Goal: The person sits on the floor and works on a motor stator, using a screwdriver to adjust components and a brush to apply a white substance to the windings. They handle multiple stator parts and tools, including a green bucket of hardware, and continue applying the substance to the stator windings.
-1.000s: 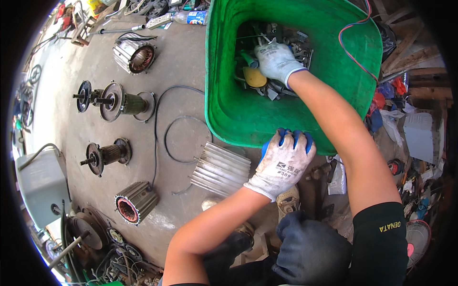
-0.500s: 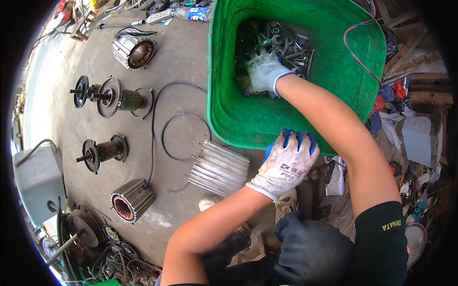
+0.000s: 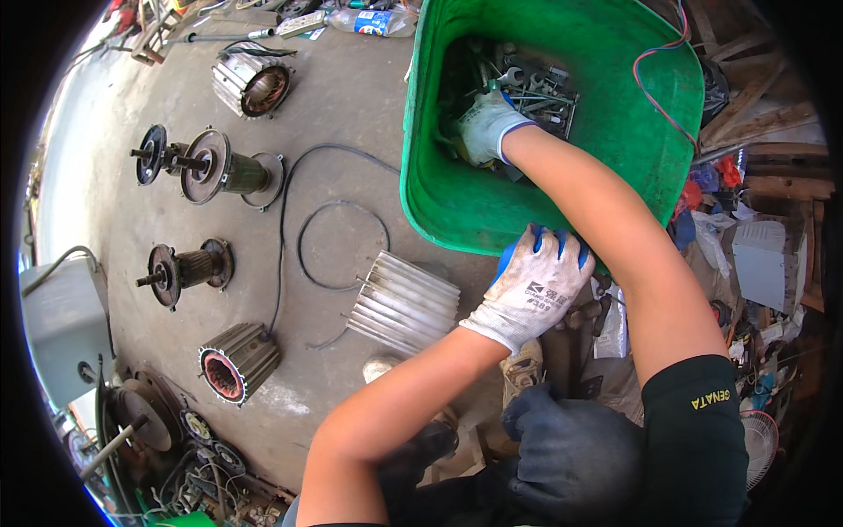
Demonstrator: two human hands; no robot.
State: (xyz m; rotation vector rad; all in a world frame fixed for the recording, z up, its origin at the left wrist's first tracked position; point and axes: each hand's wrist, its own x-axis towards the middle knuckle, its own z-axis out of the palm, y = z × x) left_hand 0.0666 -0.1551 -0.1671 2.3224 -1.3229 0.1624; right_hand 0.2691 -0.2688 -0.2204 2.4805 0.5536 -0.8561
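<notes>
Left hand [image 3: 537, 285], gloved — fingers bent over the near rim of the green bin [image 3: 430, 204], keeping hold of it. Right hand [image 3: 489, 127], also gloved, deep inside among wrenches and metal parts [image 3: 546, 95]; fingers hidden, so cannot tell how far closed or what they hold. Finned metal housing [image 3: 404, 303] on the floor [image 3: 342, 184] — just left of the left hand.

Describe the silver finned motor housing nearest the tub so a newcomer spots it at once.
Find the big green tub, its near rim at the gloved left hand. Left of that hand, on the grey floor, lies the silver finned motor housing. Unlike the finned housings at upper left and lower left, it shows no open round end.
</notes>
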